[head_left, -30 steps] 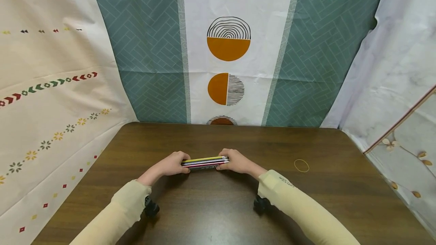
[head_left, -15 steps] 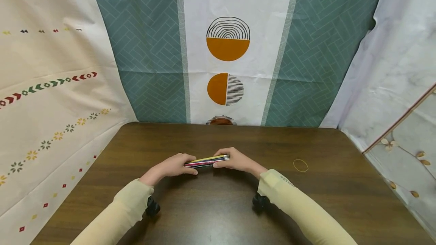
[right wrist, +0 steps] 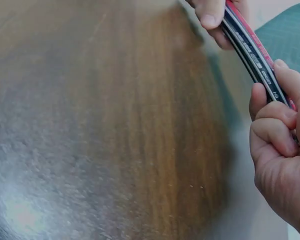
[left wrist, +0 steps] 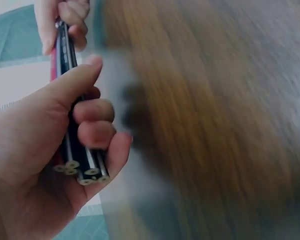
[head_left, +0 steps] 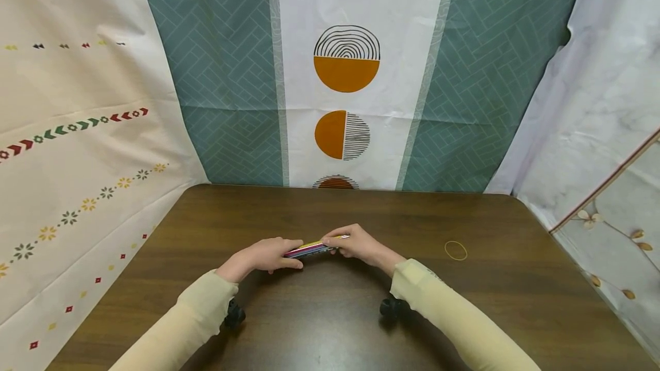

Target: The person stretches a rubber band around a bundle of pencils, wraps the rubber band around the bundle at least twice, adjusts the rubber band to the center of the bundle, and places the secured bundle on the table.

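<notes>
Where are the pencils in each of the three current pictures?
Head: pencils, near the middle across, below centre.
Left wrist: pencils, left side, from near the top downward.
Right wrist: pencils, upper right, slanting down rightward.
Shared landmark: the brown tabletop, visible in all three.

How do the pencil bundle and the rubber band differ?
Shape: the pencil bundle is long and thick; the rubber band is a thin loop. Colour: the pencil bundle mixes black, red and yellow; the rubber band is plain yellow. The left hand and right hand grip the pencil bundle; the rubber band lies untouched on the table. Both show yellow.
</notes>
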Action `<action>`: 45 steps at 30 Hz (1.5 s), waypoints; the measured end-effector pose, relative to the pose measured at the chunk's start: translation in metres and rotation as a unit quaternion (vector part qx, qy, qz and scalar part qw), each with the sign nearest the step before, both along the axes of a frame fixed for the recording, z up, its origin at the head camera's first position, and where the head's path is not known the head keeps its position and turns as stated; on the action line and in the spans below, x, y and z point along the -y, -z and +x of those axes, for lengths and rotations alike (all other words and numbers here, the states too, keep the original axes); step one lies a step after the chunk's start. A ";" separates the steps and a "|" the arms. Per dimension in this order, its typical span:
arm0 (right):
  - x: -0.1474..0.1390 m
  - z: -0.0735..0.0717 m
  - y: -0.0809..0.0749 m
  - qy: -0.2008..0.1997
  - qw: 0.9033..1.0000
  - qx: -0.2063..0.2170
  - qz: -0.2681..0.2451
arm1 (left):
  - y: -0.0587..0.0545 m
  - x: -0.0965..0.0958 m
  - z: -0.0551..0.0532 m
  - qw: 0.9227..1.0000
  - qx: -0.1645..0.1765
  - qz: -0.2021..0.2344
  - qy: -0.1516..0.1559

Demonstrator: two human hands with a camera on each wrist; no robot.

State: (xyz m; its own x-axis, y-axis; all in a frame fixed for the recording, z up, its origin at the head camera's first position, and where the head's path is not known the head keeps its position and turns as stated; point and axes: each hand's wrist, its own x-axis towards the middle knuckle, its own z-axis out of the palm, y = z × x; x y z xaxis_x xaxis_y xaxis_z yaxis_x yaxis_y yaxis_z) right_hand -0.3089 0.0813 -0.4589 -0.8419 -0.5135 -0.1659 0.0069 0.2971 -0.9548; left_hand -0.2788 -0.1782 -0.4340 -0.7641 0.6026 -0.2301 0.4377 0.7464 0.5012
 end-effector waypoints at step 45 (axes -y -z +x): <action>-0.001 0.013 -0.024 0.209 0.946 -0.117 -0.220 | 0.020 -0.103 0.005 0.916 0.193 0.338 -0.094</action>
State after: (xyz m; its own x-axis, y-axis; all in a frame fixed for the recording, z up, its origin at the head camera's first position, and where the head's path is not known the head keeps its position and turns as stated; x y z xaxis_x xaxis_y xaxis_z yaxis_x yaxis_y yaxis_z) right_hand -0.2955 0.0825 -0.4345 -0.9736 -0.1047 0.2026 -0.1911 -0.1106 -0.9753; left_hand -0.2743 -0.0750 -0.4536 -0.8092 0.5734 -0.1282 0.0254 0.2521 0.9674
